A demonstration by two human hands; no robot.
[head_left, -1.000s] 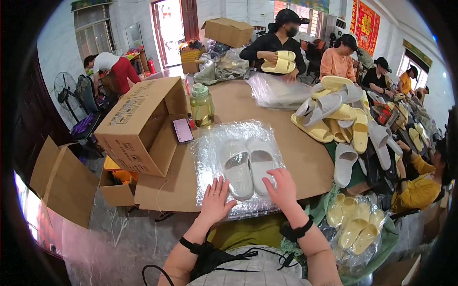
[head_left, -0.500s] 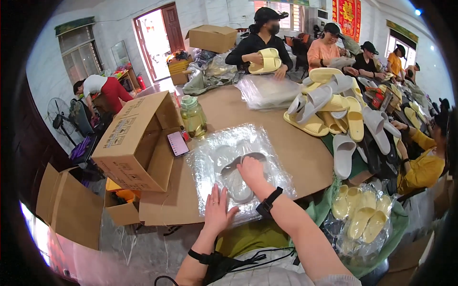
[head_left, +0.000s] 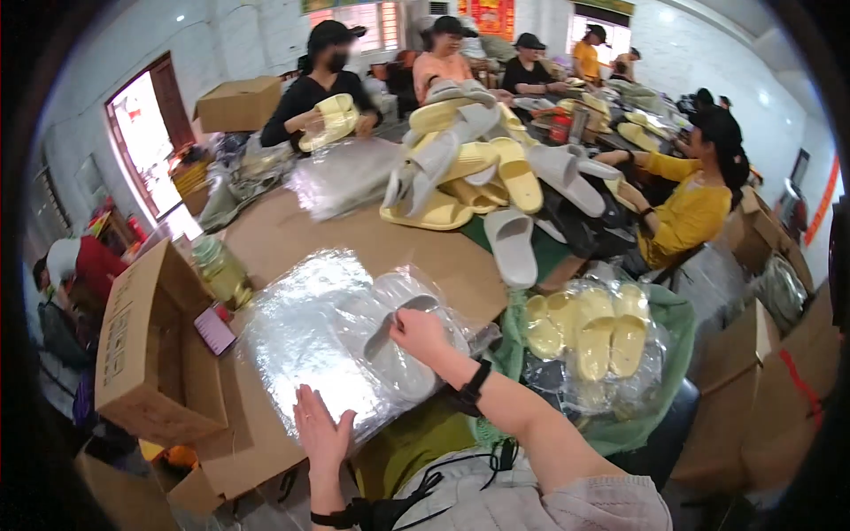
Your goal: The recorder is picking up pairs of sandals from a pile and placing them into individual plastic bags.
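Lying on the tabletop [head_left: 372, 243] straight ahead of the person, a stack of clear plastic bags [head_left: 301, 341] holds a pale slipper [head_left: 403, 341] under its top sheet. The slipper's long axis runs from near-right to far-left, slanting away from the body, with a grey strap showing at its far end. The right hand [head_left: 418, 334] rests on top of it, fingers curled down around the slipper through or inside the plastic; whether it pinches the film or the slipper itself cannot be told. The left hand [head_left: 323, 434] lies flat, fingers spread, pressing the near edge of the bags against the tabletop, nearer the body and left of the slipper. The right hand is thus the one on the slipper, while the left hand sits apart from it at the bag's near rim.

Left of the bags stands an open cardboard box [head_left: 146, 350], with a small pink phone [head_left: 214, 329] and a glass jar [head_left: 221, 270] just beside it. Right of the slipper, a green bag [head_left: 677, 332] holds yellow slippers [head_left: 589, 332] wrapped in plastic. Farther across the tabletop lies a heap of yellow and grey slippers [head_left: 478, 168], and other people sit around it, one holding a yellow pair.
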